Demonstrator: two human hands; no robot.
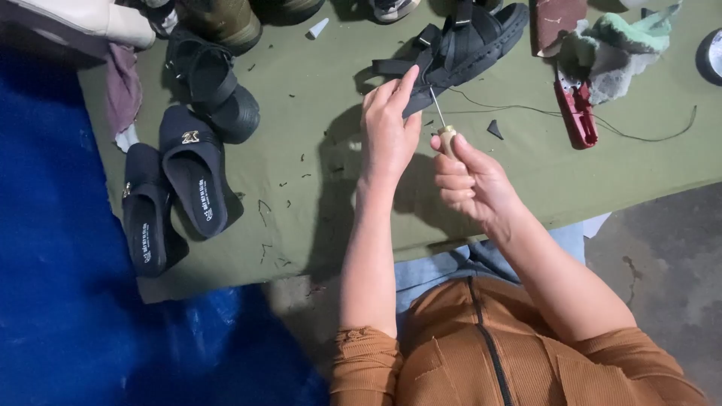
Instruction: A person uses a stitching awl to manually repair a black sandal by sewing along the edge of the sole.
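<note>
A black strappy sandal (470, 41) lies on the green cloth-covered table (316, 150), its loose strap end pointing toward me. My left hand (389, 131) pinches that strap end between thumb and fingers. My right hand (470, 180) grips a sewing awl (444, 128) by its wooden handle, with the thin metal needle angled up to the strap at my left fingertips. A dark thread (602, 124) trails from the sandal across the table to the right.
Two dark blue slippers (169, 188) and a black sandal (214, 86) lie at the left. A red tool (577, 113) and a green-grey rag (620, 49) sit at the right. Blue sheeting (53, 248) covers the floor at left. Small black scraps litter the cloth.
</note>
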